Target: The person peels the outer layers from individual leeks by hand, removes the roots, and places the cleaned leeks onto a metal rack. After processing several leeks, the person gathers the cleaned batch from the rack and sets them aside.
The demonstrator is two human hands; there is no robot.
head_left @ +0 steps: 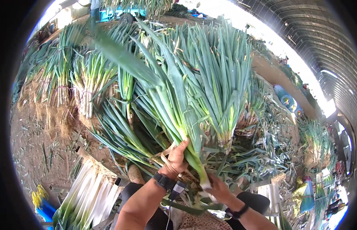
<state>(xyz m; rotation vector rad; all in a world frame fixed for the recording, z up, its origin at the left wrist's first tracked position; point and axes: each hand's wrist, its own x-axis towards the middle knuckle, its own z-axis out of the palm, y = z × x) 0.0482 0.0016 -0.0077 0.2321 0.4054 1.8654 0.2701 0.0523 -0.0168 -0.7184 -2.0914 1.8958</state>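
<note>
My left hand is closed around a large green onion in front of me. Its long leaves fan up and to the left, and the leaf tips on the left are blurred. At the pale lower end of the same stalk, my right hand has its fingers curled in, and they are partly hidden. Loose peeled leaves lie below my hands, over my lap. A thick pile of unpeeled green onions stands just beyond.
To my left, white-stemmed green onions lie in a metal rack; another stack is at my right. Tied bundles with brown roots stand at the far left. Leaf scraps cover ground on the right. Blue rolls lie beyond.
</note>
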